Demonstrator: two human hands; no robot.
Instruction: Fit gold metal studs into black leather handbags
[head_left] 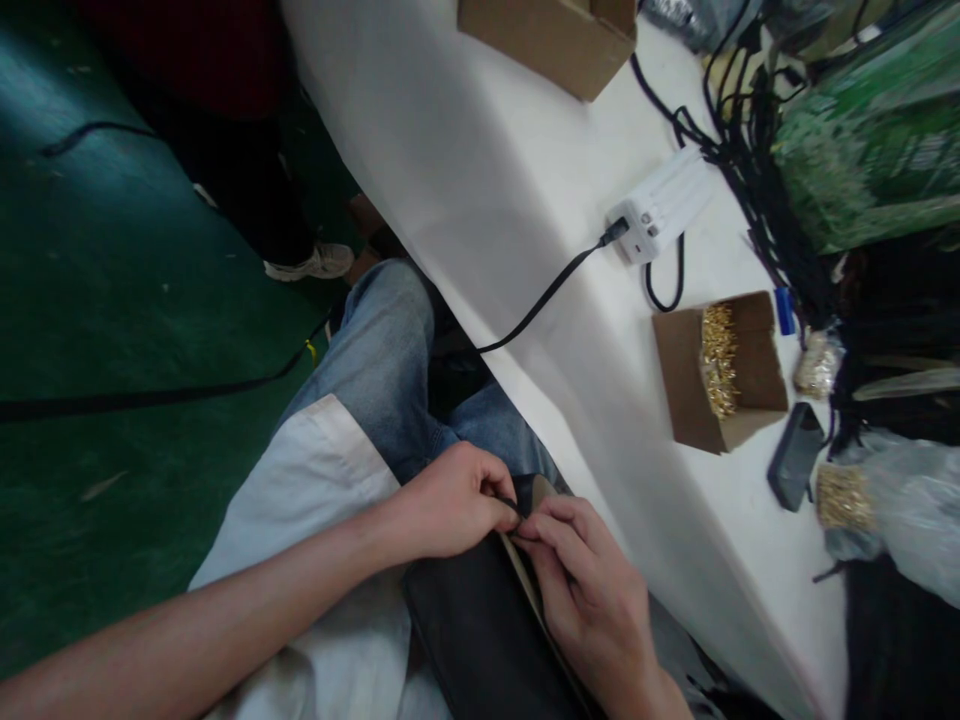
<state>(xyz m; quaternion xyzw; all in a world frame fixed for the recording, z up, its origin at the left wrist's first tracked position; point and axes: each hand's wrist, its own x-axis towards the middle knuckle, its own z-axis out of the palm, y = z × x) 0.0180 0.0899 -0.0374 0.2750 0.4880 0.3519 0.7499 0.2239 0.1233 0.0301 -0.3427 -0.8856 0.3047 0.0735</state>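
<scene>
The left forearm reaches in from the lower left corner, bare and nearly straight, and the left hand (pixel 454 505) lies back up with its fingers curled under. The right hand (pixel 604 600) comes from the lower right, wrist low, thumb and forefinger bent towards the left hand. The fingertips of both hands nearly meet, each pinching at the upper end of a black bag (pixel 480 625); whether a separate small dark strip is also caught between them I cannot tell. The bag lies slanting on the person's lap, beside the bench (pixel 540 220), its pale edge running down between the hands. Under it are jeans (pixel 375 340) and a white cloth (pixel 300 510).

Pale marks show on a green plastic bag (pixel 862 140) at the upper right, too blurred to read.

On the bench, an open cardboard box (pixel 682 385) holds many small gold pieces (pixel 718 360). A clear bag (pixel 919 510) near the right edge has more gold bits at its near end, and a small clear packet (pixel 819 365) holds something pale. A second box (pixel 551 40) is cut off by the top edge, so its contents are hidden. Between the two boxes sits a white device (pixel 664 205) with a black cable (pixel 556 286) plugged in; black cords (pixel 765 190) lie bunched beyond it.
</scene>
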